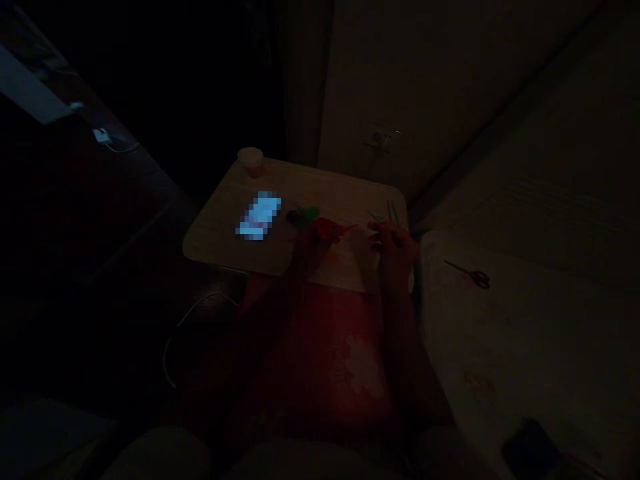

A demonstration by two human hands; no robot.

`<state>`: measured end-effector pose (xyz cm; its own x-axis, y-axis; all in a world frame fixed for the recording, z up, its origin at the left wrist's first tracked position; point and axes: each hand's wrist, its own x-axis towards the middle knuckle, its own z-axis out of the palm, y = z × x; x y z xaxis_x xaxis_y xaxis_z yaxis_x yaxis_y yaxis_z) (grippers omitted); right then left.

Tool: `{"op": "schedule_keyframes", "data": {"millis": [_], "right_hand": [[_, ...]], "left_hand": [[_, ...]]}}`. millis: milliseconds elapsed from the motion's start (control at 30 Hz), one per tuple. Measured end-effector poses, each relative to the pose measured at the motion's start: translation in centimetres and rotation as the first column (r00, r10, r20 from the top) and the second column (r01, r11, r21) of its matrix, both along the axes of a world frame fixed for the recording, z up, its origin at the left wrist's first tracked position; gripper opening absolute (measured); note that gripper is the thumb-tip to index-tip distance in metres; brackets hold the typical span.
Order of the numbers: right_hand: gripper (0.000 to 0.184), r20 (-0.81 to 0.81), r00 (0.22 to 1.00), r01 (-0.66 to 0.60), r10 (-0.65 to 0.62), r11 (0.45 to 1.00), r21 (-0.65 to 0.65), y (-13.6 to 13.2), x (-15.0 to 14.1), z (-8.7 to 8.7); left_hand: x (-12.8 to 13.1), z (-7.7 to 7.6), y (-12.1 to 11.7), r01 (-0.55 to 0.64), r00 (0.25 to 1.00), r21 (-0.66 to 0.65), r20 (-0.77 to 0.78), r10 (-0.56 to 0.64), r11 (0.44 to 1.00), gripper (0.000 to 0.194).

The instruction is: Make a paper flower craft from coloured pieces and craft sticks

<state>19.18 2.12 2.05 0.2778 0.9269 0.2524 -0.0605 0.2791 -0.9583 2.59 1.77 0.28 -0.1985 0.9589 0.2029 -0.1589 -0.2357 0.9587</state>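
Note:
The scene is very dark. My left hand (311, 250) is over the near edge of a small wooden table (225, 227), its fingers closed on a red crumpled piece (327, 229) that looks like paper or cloth. My right hand (395, 245) is a little to the right, fingers pinched together near a thin red strip (373, 227); what they hold is too dim to name. A green piece (306, 215) lies just beyond the red one.
A lit phone screen (259, 215) lies on the table's left half, with a small cup (251, 161) at the far corner. Thin green sticks (391, 212) lie at the right edge. Scissors (473, 274) rest on the pale surface to the right. A white cable (173, 337) trails on the floor.

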Motion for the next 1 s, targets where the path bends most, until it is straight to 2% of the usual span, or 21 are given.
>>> {"op": "schedule_keyframes", "data": {"millis": [267, 500, 800, 933, 1000], "right_hand": [[0.037, 0.066, 0.997, -0.027, 0.028, 0.999, -0.018, -0.1, 0.2, -0.2], [0.019, 0.025, 0.999, 0.023, -0.023, 1.0, -0.007, 0.0, 0.0, -0.3], [0.026, 0.126, 0.992, -0.011, 0.013, 1.0, -0.015, -0.4, -0.2, -0.1], [0.039, 0.138, 0.99, 0.026, -0.022, 0.999, -0.03, -0.1, -0.1, -1.0], [0.035, 0.127, 0.99, 0.059, -0.053, 0.997, -0.046, 0.3, 0.0, -2.0]], "left_hand": [[0.1, -0.5, 0.2, -0.002, 1.0, -0.013, 0.013, 0.003, 1.0, 0.037], [0.0, -0.4, 0.0, 0.002, 0.999, -0.023, 0.035, -0.001, 1.0, 0.041], [0.1, 0.1, -0.2, -0.009, 0.999, -0.05, 0.036, 0.011, 0.999, 0.036], [0.1, 0.1, -0.2, 0.01, 0.999, -0.063, 0.051, -0.007, 0.998, 0.034], [0.1, 0.1, -0.1, 0.013, 0.999, -0.047, 0.042, -0.011, 0.999, 0.034]]}}
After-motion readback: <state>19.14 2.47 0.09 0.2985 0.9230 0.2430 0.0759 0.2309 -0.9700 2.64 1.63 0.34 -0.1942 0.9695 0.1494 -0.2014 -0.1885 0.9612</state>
